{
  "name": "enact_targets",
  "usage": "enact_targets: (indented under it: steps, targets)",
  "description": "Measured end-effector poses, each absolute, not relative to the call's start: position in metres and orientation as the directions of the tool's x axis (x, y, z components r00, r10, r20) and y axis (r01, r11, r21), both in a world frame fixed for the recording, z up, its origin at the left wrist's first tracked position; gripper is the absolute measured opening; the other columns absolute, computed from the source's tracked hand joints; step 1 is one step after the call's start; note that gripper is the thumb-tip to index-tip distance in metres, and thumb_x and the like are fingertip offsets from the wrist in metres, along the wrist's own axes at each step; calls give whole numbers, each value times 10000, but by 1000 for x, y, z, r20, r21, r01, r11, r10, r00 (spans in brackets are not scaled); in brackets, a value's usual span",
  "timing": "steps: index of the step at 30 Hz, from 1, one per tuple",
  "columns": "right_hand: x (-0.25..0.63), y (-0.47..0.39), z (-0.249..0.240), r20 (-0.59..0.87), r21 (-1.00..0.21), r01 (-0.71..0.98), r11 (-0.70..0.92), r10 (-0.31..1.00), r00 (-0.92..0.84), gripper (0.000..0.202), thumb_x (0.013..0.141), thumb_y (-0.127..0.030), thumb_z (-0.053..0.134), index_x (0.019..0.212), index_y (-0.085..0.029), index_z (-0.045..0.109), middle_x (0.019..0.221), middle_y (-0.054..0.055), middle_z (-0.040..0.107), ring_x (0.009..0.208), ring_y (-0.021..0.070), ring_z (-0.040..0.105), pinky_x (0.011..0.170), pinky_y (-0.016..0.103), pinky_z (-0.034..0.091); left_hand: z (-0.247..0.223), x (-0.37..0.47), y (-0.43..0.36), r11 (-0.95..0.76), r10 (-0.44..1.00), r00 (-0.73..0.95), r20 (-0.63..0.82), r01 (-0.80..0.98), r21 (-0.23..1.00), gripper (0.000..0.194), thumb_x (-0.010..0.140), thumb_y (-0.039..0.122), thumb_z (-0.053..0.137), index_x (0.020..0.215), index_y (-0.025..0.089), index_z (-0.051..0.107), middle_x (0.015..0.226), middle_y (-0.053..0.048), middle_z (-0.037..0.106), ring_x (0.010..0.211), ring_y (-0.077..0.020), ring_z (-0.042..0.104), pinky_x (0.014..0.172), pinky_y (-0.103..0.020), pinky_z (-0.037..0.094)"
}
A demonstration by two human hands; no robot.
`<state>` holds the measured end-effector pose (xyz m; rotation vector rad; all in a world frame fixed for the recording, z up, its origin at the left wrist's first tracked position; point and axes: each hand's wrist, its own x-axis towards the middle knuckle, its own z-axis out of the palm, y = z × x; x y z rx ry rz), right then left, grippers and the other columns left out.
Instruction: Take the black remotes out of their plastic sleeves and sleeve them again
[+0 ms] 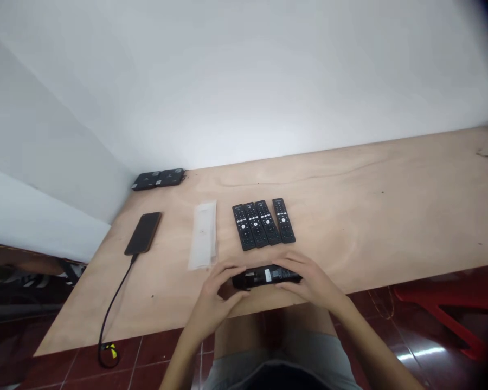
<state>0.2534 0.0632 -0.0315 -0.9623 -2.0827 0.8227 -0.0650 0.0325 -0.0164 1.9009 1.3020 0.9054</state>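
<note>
A black remote control (264, 276) lies sideways between my hands near the table's front edge, its back with white labels facing up. My left hand (219, 287) grips its left end, thumb on the near side and fingers on the far side. At the other end, my right hand (305, 279) is closed around it in the same way. A dark recess shows near the left end, but I cannot tell if it is an open battery compartment. Just beyond, several remotes (255, 223) lie face up in a row, with one remote (283, 220) slightly apart on the right.
Clear plastic sleeves (203, 234) lie left of the row. Further left is a phone (143, 233) with a black cable (114, 303) hanging over the table edge. Two black boxes (169, 177) sit in the back corner by the wall. A red chair (443, 303) stands at the right.
</note>
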Motion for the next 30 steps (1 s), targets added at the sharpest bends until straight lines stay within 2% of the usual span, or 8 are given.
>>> enact_targets:
  steps: [6, 12, 17, 23, 26, 30]
  targets:
    - [255, 62, -30, 288, -784, 376, 494, 826, -484, 475, 1011, -392, 814, 1466, -293, 718, 1347, 124, 752, 1260, 319, 707, 1110, 475, 596, -21, -77, 24, -161, 976, 183, 120, 232, 959, 424, 895, 434, 892, 1272, 270, 788, 1367, -128, 715, 1259, -320, 742, 1121, -501, 620]
    - [257, 63, -33, 283, -806, 352, 476, 832, -476, 491, 1003, -364, 826, 1476, -303, 713, 1350, 116, 748, 1255, 315, 709, 1106, 472, 602, -14, -76, 22, -143, 983, 122, 136, 51, 988, 435, 807, 355, 973, 1185, 216, 806, 1234, -128, 760, 1171, -309, 776, 1061, -429, 638]
    - [258, 62, -34, 285, -801, 360, 479, 833, -474, 489, 1009, -357, 818, 1483, -307, 708, 1355, 115, 744, 1265, 316, 707, 1118, 477, 600, -16, -75, 24, -163, 981, 106, 164, -14, 986, 423, 802, 285, 974, 1195, 239, 824, 1231, -110, 761, 1171, -292, 779, 1052, -393, 635]
    - [258, 62, -33, 297, -797, 354, 489, 828, -475, 488, 1014, -362, 812, 1487, -311, 702, 1337, 107, 744, 1244, 305, 712, 1106, 464, 603, -26, -78, 23, -159, 981, 119, 153, 44, 986, 434, 834, 318, 953, 1237, 243, 812, 1279, -123, 737, 1225, -308, 749, 1106, -446, 611]
    - [257, 62, -32, 293, -797, 355, 488, 827, -480, 497, 1005, -356, 825, 1484, -302, 703, 1330, 108, 746, 1238, 300, 713, 1104, 450, 600, -27, -76, 23, -190, 977, 134, 165, 198, 962, 428, 864, 335, 930, 1269, 270, 806, 1316, -119, 712, 1245, -310, 724, 1114, -474, 599]
    - [256, 63, -30, 298, -788, 360, 499, 822, -486, 496, 1002, -345, 828, 1481, -305, 705, 1348, 108, 748, 1253, 303, 709, 1106, 450, 596, -25, -63, 25, -301, 952, 187, 242, 418, 857, 437, 897, 311, 904, 1319, 344, 796, 1293, -85, 692, 1224, -291, 697, 1102, -496, 590]
